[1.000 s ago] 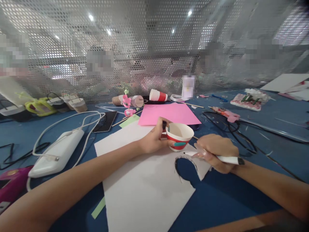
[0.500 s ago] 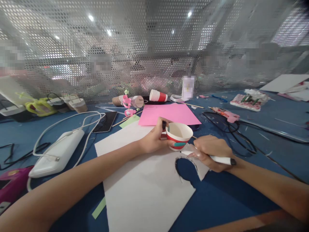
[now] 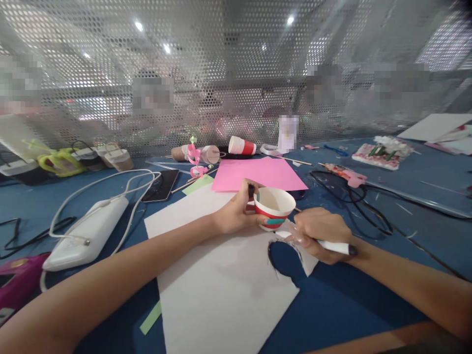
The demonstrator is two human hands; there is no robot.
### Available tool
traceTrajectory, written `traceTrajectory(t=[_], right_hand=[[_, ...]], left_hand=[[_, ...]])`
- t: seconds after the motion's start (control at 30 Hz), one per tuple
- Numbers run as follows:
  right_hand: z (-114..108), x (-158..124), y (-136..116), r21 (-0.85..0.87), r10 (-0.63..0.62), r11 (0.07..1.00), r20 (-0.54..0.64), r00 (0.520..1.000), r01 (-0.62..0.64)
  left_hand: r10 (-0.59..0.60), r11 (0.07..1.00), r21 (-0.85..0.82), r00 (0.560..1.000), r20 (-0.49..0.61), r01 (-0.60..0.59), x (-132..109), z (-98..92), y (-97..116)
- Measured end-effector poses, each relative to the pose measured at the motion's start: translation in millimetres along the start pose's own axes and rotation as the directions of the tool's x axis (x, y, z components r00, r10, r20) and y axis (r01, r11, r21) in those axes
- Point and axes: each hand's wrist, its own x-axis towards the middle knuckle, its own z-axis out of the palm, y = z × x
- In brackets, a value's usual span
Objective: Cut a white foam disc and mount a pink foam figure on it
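My left hand (image 3: 243, 206) is closed round a red and white paper cup (image 3: 275, 209), holding it upright with its base against a white sheet (image 3: 210, 275). A small black piece, perhaps a marker cap, shows between the fingers of that hand. My right hand (image 3: 320, 233) grips a white marker (image 3: 335, 247) with a black end; its tip points at the foot of the cup. Just in front of the cup, a rounded hole with rough edges (image 3: 271, 255) is cut into the sheet, open toward the right.
Pink paper (image 3: 258, 174) lies behind the cup. Stacked paper cups (image 3: 241, 146) rest on their side by the mesh panel. To the left are a phone (image 3: 162, 186) and a white power strip (image 3: 88, 233) with cables. A pink glue gun (image 3: 346, 174) lies right.
The right hand and marker have shifted slightly left, along the foot of the cup. The left hand and cup have hardly moved.
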Motion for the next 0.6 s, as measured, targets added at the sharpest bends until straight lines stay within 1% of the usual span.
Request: traceTrajectory(t=[0.07, 0.17, 0.27, 0.4, 0.5, 0.6], right_hand=[[0.8, -0.7, 1.0, 0.006, -0.007, 1.0, -0.004, 1.0, 0.007], [1.5, -1.0, 1.6, 0.022, -0.012, 1.0, -0.01, 1.0, 0.012], [1.2, 0.1, 0.7, 0.019, -0.004, 1.0, 0.022, 1.0, 0.004], [1.6, 0.1, 1.0, 0.004, -0.006, 1.0, 0.057, 0.998, 0.006], [3.3, -3.4, 3.2, 0.018, 0.004, 1.0, 0.038, 0.999, -0.005], [5.1, -7.1, 5.2, 0.026, 0.037, 0.999, -0.007, 0.999, -0.036]], left_hand=[[0.0, 1.0, 0.026, 1.0, 0.009, 0.0, -0.3, -0.3, 0.3], [-0.006, 1.0, 0.019, 1.0, 0.007, 0.006, -0.6, 0.0, 1.2], [-0.017, 1.0, -0.014, 1.0, 0.022, 0.017, -0.2, 0.8, 2.1], [0.001, 0.999, -0.036, 0.999, 0.04, 0.0, 0.7, 0.5, 1.0], [0.022, 1.0, -0.007, 0.999, 0.034, -0.022, 1.3, -0.6, -1.2], [0.038, 0.999, 0.008, 0.999, 0.029, -0.038, 1.5, -0.9, -2.0]])
